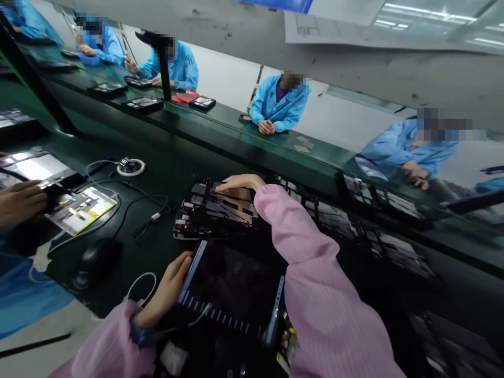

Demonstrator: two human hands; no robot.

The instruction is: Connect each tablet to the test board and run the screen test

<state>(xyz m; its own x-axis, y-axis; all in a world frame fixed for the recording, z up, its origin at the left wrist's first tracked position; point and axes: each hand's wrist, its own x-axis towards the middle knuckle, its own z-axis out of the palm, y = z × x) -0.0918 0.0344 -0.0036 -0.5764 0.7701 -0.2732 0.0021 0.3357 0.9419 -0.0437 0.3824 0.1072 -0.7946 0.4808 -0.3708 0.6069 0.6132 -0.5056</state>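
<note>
My left hand (167, 289) grips the left edge of a dark tablet screen (232, 286) held just in front of me, thumb on top. A white cable (139, 283) loops beside that wrist. My right hand (238, 182) reaches forward in a pink sleeve and lies flat, fingers stretched out, on an opened tablet chassis (208, 210) resting on the dark green bench.
A black mouse (94, 260) and tangled cables (145, 218) lie to the left. Another person's hand (19, 202) works on an opened device (81, 210) at far left. Several people in blue coats sit along the green conveyor (236, 134) beyond. More black trays (378, 205) stand right.
</note>
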